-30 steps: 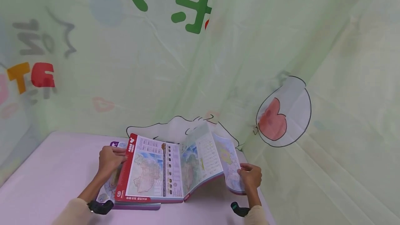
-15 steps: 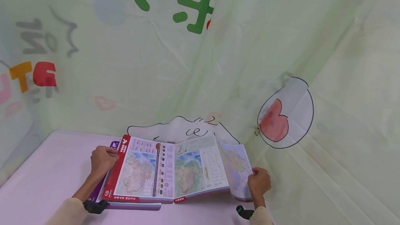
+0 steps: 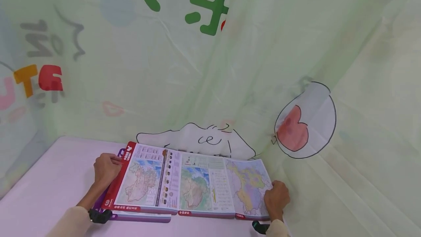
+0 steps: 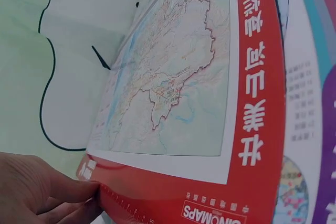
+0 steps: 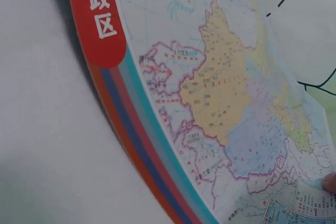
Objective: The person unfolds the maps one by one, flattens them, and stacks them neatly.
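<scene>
A fold-out map (image 3: 197, 185) with a red left border lies spread across the table in three joined panels. Its left edge is pinched between the thumb and fingers of my left hand (image 3: 106, 169); the left wrist view shows this hand (image 4: 39, 192) at the red border's corner. At the far right edge, my right hand (image 3: 277, 197) grips the last panel, which bears a coloured map. Only a fingertip (image 5: 329, 182) of that hand shows in the right wrist view. Beneath the left panel, a purple-edged folded map (image 3: 141, 218) is mostly covered.
A pale pink table (image 3: 59, 178) carries the maps. Behind it hangs a light green fabric wall (image 3: 164, 65) with printed letters and drawings, and its right side comes close to my right hand. A dark band (image 3: 100, 215) sits on my left wrist.
My right hand has moved right and slightly down, drawing the raised, folded panels out nearly flat. My left hand has shifted left with the red border.
</scene>
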`<state>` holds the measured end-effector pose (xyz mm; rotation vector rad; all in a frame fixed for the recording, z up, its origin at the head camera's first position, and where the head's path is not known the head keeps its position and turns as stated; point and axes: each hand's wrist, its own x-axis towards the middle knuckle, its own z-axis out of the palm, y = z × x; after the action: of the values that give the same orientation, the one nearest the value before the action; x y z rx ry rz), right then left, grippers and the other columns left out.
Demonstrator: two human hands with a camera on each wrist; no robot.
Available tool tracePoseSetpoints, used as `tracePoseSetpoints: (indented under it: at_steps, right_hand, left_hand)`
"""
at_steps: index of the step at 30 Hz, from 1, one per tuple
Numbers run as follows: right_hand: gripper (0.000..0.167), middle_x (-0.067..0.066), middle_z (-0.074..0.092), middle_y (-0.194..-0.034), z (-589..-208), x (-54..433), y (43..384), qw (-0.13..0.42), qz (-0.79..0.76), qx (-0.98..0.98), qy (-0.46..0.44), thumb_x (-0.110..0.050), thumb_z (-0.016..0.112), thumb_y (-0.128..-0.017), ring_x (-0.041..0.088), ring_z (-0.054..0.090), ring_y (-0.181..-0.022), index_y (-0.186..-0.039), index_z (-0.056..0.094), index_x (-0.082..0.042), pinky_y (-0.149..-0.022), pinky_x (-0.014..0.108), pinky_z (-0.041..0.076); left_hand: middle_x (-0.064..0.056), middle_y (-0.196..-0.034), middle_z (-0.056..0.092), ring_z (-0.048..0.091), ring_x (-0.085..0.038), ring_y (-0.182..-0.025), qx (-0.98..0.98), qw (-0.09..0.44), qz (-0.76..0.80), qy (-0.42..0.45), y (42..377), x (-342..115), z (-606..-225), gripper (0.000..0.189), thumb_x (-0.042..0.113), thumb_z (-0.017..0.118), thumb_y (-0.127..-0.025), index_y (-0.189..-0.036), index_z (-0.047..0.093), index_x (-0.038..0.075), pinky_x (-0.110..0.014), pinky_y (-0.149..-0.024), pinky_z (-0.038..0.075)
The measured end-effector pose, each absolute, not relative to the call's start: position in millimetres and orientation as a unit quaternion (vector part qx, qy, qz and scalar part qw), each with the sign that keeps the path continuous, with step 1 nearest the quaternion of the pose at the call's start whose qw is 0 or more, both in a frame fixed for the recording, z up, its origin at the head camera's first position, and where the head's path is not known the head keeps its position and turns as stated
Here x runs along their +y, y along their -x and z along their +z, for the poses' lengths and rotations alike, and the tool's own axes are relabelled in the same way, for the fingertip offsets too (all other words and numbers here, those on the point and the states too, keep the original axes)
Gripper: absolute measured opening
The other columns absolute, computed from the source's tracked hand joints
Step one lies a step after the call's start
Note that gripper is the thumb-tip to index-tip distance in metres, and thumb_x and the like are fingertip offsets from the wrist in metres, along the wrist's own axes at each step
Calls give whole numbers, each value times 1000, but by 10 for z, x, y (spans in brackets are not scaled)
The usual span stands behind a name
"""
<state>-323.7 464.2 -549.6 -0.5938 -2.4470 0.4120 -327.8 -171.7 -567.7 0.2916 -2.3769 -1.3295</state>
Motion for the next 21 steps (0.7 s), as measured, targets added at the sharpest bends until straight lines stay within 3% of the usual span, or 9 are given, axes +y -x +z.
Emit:
tracePoseSetpoints:
  at_steps: [6, 13, 21]
  right_hand:
    - [25, 34, 74, -94, -5572, 4671, 3289, 285, 143, -919, 233, 5, 62, -81, 54, 70, -85, -100, 77, 10, -67, 65, 50]
    - [23, 35, 74, -93, -5712, 4737, 3337, 280, 128, -919, 248, 3, 59, -81, 56, 70, -86, -94, 76, 9, -66, 65, 51]
    - [31, 38, 75, -107, -5823, 4775, 3326, 261, 150, -913, 277, 6, 60, -82, 58, 72, -95, -108, 77, 11, -73, 66, 56]
  left_hand:
    - [-38, -101, 76, 76, -53, -87, -856, 209, -459, -115, 3255, -1702, -5685, 20, -1, 74, -93, -105, 74, -16, -56, -72, 65]
    - [-38, -104, 76, 75, -53, -90, -857, 220, -444, -138, 3258, -1632, -5707, 21, -1, 71, -92, -107, 73, -16, -62, -79, 64]
    - [-38, -111, 75, 74, -53, -93, -863, 241, -407, -175, 3244, -1506, -5767, 28, 4, 72, -91, -112, 72, -15, -64, -86, 61]
